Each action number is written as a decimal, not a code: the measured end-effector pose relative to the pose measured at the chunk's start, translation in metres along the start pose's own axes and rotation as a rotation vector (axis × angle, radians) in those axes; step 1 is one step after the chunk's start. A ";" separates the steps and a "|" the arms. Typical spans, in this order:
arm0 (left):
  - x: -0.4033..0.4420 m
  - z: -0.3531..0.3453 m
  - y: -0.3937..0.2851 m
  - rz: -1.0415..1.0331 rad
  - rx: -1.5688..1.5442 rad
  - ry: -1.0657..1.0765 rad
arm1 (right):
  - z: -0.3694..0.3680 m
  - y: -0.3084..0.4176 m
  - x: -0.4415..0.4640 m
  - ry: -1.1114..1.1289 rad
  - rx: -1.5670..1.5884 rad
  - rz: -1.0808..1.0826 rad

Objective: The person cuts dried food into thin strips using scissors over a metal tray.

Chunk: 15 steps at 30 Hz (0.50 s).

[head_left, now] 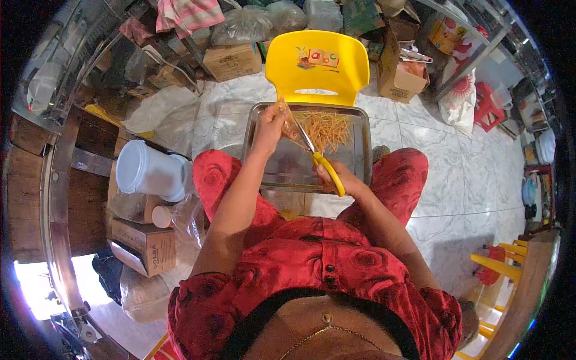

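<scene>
My left hand (270,127) is closed on a thin, flat orange-brown piece (290,125), held over the left side of a metal tray (282,167). In my right hand (343,177) is a pair of scissors (329,168) with yellow handles, its blades pointing up and left against the piece. How far apart the blades stand is hard to make out. Beside the blades, a loose pile of thin orange-brown strips (329,130) lies on the tray.
The tray rests in front of a yellow chair back (318,57). White buckets (141,168) and a cardboard box (147,246) stand at left. More boxes (233,62) and bags line the back. A yellow-legged stool (498,267) is at right.
</scene>
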State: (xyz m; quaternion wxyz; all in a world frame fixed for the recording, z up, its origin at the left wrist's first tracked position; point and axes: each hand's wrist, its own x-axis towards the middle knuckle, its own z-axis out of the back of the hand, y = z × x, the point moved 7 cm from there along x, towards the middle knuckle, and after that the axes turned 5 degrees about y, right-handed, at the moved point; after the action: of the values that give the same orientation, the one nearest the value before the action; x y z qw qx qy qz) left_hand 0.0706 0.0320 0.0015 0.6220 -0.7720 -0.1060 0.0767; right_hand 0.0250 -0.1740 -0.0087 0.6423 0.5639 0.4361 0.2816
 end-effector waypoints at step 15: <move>-0.012 -0.020 -0.006 0.074 0.090 -0.024 | 0.009 -0.005 0.003 -0.189 -0.203 0.017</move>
State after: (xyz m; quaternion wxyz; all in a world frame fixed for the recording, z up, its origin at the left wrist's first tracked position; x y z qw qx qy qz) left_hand 0.0640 0.0116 0.0111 0.6514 -0.7458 -0.0814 0.1136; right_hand 0.0341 -0.1766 -0.0146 0.7319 0.5238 0.3381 0.2751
